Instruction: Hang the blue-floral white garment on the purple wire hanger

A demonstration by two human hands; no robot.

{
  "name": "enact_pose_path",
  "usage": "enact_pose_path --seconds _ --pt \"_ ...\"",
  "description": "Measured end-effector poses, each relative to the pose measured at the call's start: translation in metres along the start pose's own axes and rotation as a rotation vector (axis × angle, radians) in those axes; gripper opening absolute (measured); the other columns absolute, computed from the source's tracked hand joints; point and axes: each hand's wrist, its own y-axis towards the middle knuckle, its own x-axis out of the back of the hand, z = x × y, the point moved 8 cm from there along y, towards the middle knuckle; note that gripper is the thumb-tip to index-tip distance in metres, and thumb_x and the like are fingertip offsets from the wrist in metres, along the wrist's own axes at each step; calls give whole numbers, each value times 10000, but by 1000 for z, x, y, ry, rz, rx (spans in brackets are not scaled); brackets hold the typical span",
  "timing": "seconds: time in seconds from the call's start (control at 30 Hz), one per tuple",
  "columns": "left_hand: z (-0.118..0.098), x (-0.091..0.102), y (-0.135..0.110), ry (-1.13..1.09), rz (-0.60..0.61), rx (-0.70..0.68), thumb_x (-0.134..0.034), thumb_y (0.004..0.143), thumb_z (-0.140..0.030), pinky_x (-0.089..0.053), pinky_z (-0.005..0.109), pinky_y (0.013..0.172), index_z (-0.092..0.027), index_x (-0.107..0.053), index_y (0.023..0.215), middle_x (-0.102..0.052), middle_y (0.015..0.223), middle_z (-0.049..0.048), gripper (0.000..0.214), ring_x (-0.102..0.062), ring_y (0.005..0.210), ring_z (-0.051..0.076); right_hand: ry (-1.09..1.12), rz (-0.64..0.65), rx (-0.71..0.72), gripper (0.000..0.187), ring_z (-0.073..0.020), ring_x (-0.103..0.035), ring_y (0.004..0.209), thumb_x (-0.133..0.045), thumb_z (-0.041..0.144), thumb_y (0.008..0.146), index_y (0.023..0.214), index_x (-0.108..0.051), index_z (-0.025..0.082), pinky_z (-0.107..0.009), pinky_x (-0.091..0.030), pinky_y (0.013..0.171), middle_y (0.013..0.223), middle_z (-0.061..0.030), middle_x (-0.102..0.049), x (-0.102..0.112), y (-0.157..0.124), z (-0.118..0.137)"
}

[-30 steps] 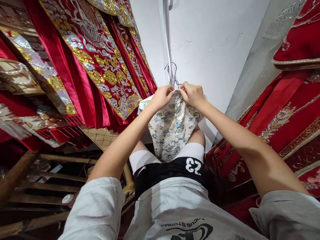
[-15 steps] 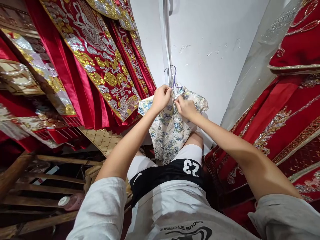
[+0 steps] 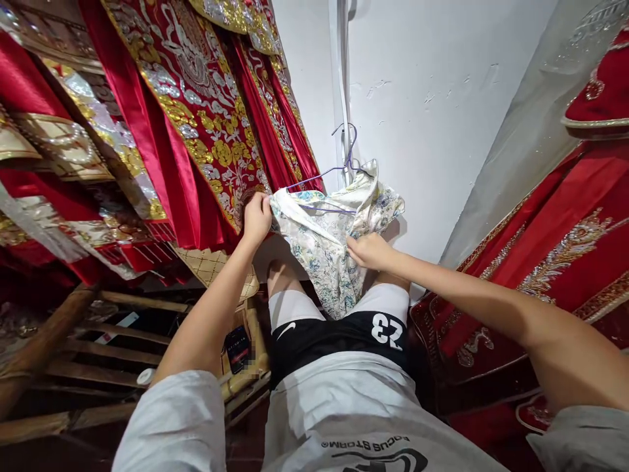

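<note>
"Where's the floral shirt (image 3: 319,252)?"
"On the purple hanger (image 3: 350,157), before the far wall (image 3: 417,137). Left hand (image 3: 258,219) grips its left shoulder; right hand (image 3: 371,251) pinches the front edge."
"Best handling?"
"Ease gently; the hanger could slip."

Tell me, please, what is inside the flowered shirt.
At the open neck of the flowered shirt, the lower bar of the purple hanger shows. Further down, the shirt's front covers the inside, so I cannot see what is there.
</note>
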Motion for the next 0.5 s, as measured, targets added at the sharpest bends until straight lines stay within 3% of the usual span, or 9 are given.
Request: enact_pose_path --seconds 0.07,0.17,0.27,0.33,0.4,0.5 --pt "12 -13 -15 71 145 47 -489 927 -59 -344 319 849 -210 -448 708 -429 690 -12 269 -427 749 168 14 12 -1 329 -223 -606 637 -356 249 987 1066 -628 82 -306 -250 560 779 -153 -718 -4 -5 -1" --pt "25 -47 -44 116 439 111 -576 756 3 -345 304 718 -211 -455 551 -406 533 -28 320 -418 600 158 36 18 16 317 -229 -620 648 -391 258 967 1032 -653 92 -309 -259 568 798 -157 -729 -7 -10 -4" --pt "20 -75 -70 106 626 113 -595 733 -49 -353 287 650 -198 -505 538 -514 541 -10 261 -463 569 153 70 78 56 283 -242 -638 660 -437 243 937 1008 -672 101 -312 -260 571 797 -157 -735 -11 -16 0" --pt "2 -84 -77 44 642 82 -547 826 -145 -389 272 667 -191 -538 624 -589 641 5 208 -518 633 156 131 165 103 236 -249 -652 691 -489 252 920 947 -683 120 -311 -277 581 806 -153 -739 -15 -20 7" --pt "-31 -88 -77 -123 596 33 -466 922 -263 -428 261 701 -185 -557 741 -624 751 16 217 -552 711 157 253 226 116 252 -256 -660 733 -535 344 935 918 -677 135 -311 -321 609 834 -149 -740 -16 -22 13" --pt "-94 -88 -75 -381 516 -83 -441 963 -396 -454 264 737 -172 -568 836 -613 810 22 288 -559 762 157 609 180 5 483 -249 -650 777 -432 586 986 927 -633 150 -333 -416 676 893 -146 -727 -10 -15 9"
